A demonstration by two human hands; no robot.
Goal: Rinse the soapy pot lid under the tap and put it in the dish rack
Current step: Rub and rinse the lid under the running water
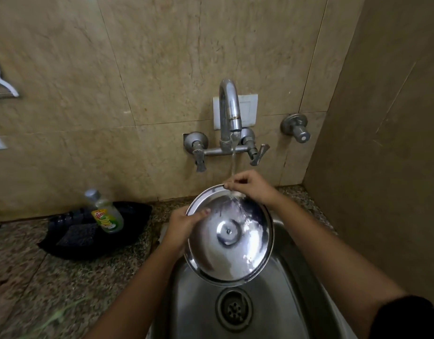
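Note:
A round steel pot lid [229, 250] is held tilted over the sink [279, 304], its underside facing me with a screw at the centre. Water runs from the tap [229, 106] onto the lid's upper part and streams down its surface. My left hand [184, 225] grips the lid's left rim, thumb on the inner face. My right hand [250, 188] pinches the top rim right under the stream. No dish rack is in view.
A dish soap bottle [106, 211] leans in a black tray [93, 231] with a dark scrub pad on the granite counter at left. Two tap handles and a separate valve [296, 128] stick out from the tiled wall. A side wall closes the right.

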